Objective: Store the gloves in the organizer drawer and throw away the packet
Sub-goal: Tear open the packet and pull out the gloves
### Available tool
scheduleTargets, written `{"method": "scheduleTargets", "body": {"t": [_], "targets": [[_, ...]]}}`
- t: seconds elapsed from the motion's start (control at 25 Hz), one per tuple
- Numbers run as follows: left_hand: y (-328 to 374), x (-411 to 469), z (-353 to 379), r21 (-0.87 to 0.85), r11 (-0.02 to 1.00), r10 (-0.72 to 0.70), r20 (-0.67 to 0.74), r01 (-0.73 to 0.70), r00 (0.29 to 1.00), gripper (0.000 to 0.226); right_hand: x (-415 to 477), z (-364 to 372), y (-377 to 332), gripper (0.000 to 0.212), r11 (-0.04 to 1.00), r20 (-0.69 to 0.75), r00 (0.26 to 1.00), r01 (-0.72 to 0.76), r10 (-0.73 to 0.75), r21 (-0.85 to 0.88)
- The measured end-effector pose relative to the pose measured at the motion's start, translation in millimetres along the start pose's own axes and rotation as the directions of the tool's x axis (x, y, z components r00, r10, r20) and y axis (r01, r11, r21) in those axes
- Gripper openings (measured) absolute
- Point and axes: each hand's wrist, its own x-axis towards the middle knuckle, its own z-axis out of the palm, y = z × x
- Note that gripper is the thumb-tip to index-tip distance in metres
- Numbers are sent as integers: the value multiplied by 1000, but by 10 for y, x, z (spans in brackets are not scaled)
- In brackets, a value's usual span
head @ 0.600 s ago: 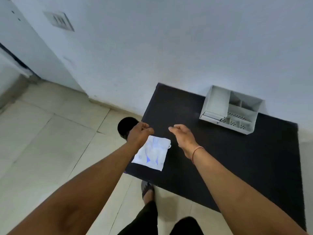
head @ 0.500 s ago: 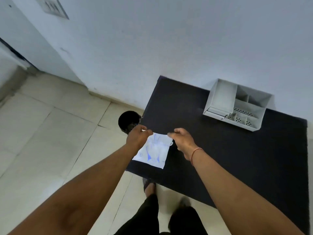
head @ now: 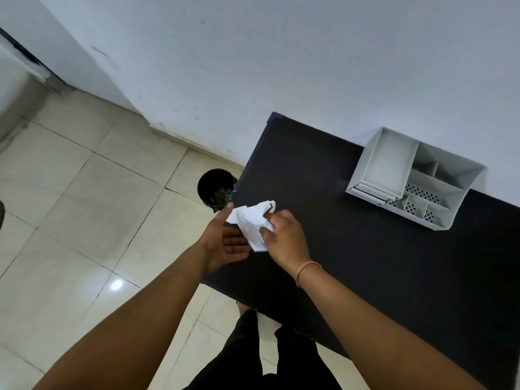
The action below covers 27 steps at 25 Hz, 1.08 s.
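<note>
A white packet (head: 251, 220) with faint blue print is crumpled above the near left corner of the black table (head: 365, 249). My right hand (head: 284, 237) is closed on its right side. My left hand (head: 225, 240) lies open, palm up, under and left of the packet, fingertips touching its upper edge. Whether gloves are inside the packet is hidden. A white organizer (head: 416, 178) with a drawer and several open compartments stands at the back of the table by the wall, well right of both hands.
A round black bin (head: 215, 187) stands on the tiled floor just off the table's left edge, close to my left hand. A white wall runs behind the table. My legs in dark trousers are below the table's near edge.
The flat packet held by both hands at its top corners is now crumpled in my right hand. My left hand has let go and turned palm up.
</note>
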Motion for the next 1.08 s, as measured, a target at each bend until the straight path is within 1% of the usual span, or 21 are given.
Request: {"method": "scheduleTargets", "body": {"t": [0.04,0.08,0.12,0.16,0.2,0.24,0.28,0.32,0.36,0.4,0.44,0.52,0.6,0.68,0.76,0.8,0.88,0.92,0.96,1.04,1.08], "targets": [[78,-69,31,-68,997,-13,109,20,994,98,-53,-126,-63,25,972,-49,978,192,-201,-138],[139,-139,84,-130,991,12,199,15,980,93,-127,-237,-117,28,907,-10,933,347,-359,-239],[190,-197,155,-172,985,52,258,-7,965,78,-202,-312,-132,31,847,59,889,452,-455,-281],[227,-219,216,-177,984,82,273,-34,958,60,-285,-374,-135,32,829,111,867,497,-486,-258],[253,-230,264,-147,987,100,274,-61,956,47,-374,-441,-140,32,858,117,878,479,-465,-184],[263,-244,289,-104,991,111,272,-85,956,45,-456,-507,-152,32,913,67,914,404,-401,-56],[269,-249,294,-70,993,115,283,-99,952,51,-520,-570,-168,33,948,-13,952,304,-304,88],[275,-256,295,-54,993,119,304,-108,945,58,-553,-630,-194,34,956,-87,976,213,-199,202],[289,-264,300,-45,992,128,321,-120,938,63,-557,-680,-224,36,961,-136,984,146,-116,237],[301,-276,307,-41,990,141,335,-135,932,64,-547,-710,-239,39,977,-139,988,97,-71,187],[306,-290,320,-36,989,148,346,-145,926,62,-533,-730,-258,46,995,-92,994,66,-60,74],[311,-315,361,-11,988,150,360,-156,921,51,-506,-742,-320,57,979,56,997,70,-60,-191],[310,-357,413,27,985,147,360,-168,921,41,-490,-747,-360,52,937,152,988,70,-19,-341],[318,-394,437,36,984,153,341,-176,928,37,-515,-748,-356,38,917,213,977,88,-3,-390],[356,-427,449,-10,985,168,315,-174,934,34,-608,-749,-298,25,896,211,973,179,-98,-407],[381,-415,441,-47,985,173,300,-167,938,35,-690,-737,-246,21,885,172,970,231,-175,-404],[416,-388,429,-89,985,165,256,-147,952,43,-842,-726,-155,13,883,82,954,298,-288,-363],[419,-367,426,-89,986,155,237,-138,959,47,-899,-740,-158,11,902,42,948,312,-315,-299],[412,-337,412,-78,989,142,242,-126,960,53,-941,-772,-203,9,935,-7,955,291,-298,-201],[349,-294,385,-54,994,104,317,-92,943,69,-938,-893,-366,10,985,-125,980,160,-152,64],[303,-274,375,-54,994,105,357,-91,928,76,-900,-970,-460,9,969,-176,983,84,-43,234]]}}
